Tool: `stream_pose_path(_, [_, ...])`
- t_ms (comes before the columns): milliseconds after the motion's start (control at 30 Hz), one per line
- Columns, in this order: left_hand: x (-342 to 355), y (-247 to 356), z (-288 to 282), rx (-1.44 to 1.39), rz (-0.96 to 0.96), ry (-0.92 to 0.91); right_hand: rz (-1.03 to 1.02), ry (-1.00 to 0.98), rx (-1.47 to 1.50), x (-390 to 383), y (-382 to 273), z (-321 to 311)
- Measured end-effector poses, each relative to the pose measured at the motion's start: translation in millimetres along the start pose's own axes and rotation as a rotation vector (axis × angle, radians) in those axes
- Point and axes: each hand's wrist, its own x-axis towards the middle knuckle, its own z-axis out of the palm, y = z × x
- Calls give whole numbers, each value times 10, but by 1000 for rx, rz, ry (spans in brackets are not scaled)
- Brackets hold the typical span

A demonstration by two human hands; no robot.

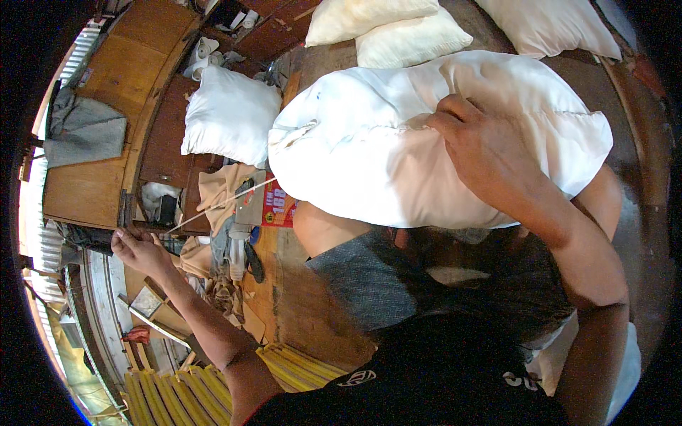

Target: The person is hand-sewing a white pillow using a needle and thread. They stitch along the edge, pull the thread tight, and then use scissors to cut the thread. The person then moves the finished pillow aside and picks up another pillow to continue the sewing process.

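Observation:
A large white stuffed pillow (355, 163) lies across my lap, with a gathered seam running along its upper face. My right hand (472, 142) is on top of it, fingers closed on the cloth at the seam. Far out to the left, my left hand (141, 250) is raised with thumb and fingers pinched together. Whatever sits in that pinch is too small to make out. A thin pale line (220, 204), perhaps a thread or a stick, runs between the left hand's side and the pillow's left edge.
Another white pillow (233, 113) leans at the left by a wooden cabinet (106, 64). More pillows (415, 39) lie at the back, one (550, 25) to the right. Beige cloths (227, 188), a red bag (278, 202) and a dark slipper (253, 263) are on the left. Yellow slats (177, 394) stand lower left.

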Motion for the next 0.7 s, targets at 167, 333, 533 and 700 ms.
stream_pose_path(167, [179,-577,-599,797,363,-37,-47,43,-88,31,60,-92])
stream_pose_path(333, [47,-1124,-907,1085,519,-101,-160,62,-86,27,77,-123])
stream_pose_path(533, [-412,-1185,-801,1333,376,-238,-143,-38,-65,87,90,-245])
stream_pose_path(700, [-1155,-65,224,801,223,-264,-119,-150,147,138,147,-330])
